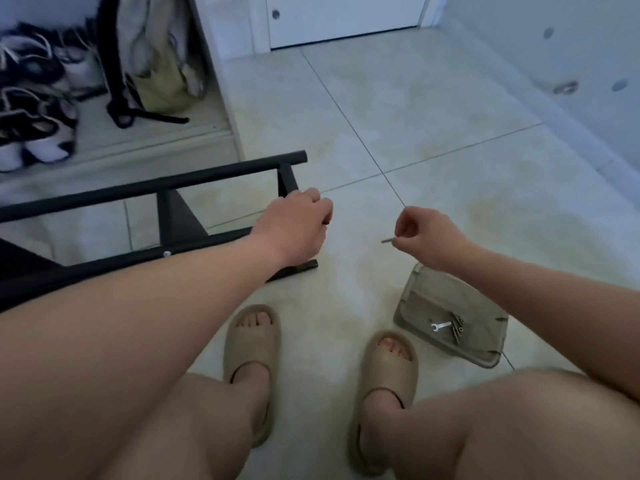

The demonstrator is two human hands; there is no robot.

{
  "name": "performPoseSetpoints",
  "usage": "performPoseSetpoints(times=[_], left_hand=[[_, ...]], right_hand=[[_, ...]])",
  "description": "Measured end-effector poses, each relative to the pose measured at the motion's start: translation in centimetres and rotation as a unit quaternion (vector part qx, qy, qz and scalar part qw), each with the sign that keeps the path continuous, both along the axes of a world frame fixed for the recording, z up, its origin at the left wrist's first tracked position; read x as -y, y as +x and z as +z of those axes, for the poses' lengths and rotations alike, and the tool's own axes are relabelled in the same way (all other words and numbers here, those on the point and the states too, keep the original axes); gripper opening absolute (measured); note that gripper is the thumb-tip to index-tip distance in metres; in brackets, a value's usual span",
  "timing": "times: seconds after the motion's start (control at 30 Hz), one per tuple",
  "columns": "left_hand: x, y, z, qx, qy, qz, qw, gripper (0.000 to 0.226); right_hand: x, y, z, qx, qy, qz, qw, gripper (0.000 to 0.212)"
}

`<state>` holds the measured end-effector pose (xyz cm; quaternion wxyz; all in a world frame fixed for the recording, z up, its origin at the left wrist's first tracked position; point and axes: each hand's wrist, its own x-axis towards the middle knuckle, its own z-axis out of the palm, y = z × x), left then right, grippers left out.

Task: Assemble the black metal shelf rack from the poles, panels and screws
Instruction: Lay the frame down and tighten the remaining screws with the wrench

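Rack (173, 183) on its side, far left. Left hand (298, 226) curled over its end; can't tell if it grips. Right hand (426, 237) pinches a screw (387, 241). Steady the frame and start the screw square to its hole. Spares (457, 329) and wrench (440, 326) in tray (426, 292). Tiled floor (415, 133); shoes (34, 98) left, door (346, 19) ahead.

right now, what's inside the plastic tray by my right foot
A small wrench and a few screws lie together in the plastic tray. Its far corner is hidden behind the right hand.
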<state>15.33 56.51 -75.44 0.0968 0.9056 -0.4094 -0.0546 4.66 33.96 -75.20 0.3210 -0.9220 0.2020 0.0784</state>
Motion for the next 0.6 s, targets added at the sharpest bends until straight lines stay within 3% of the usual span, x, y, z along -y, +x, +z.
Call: performPoseSetpoints(times=[0.1,0.23,0.33,0.6], left_hand=[[-4.0,1.8,0.1,-0.034,0.026,0.115,0.992,0.025],[-6.6,4.0,-0.7,-0.167,-0.010,0.223,0.960,0.029],[-6.5,5.3,-1.5,-0.245,-0.049,0.242,0.938,0.030],[-3.9,8.3,-3.2,-0.378,0.012,0.246,0.892,0.059]], right_hand=[[-3.9,2.5,2.2,0.015,0.024,0.018,0.999,0.018],[-7.8,4.7,3.5,0.014,0.067,0.018,0.997,0.022],[-9.4,5.2,2.4,0.008,0.120,0.006,0.993,0.018],[-8.5,6.4,-0.1,0.015,0.151,0.017,0.988,0.012]])
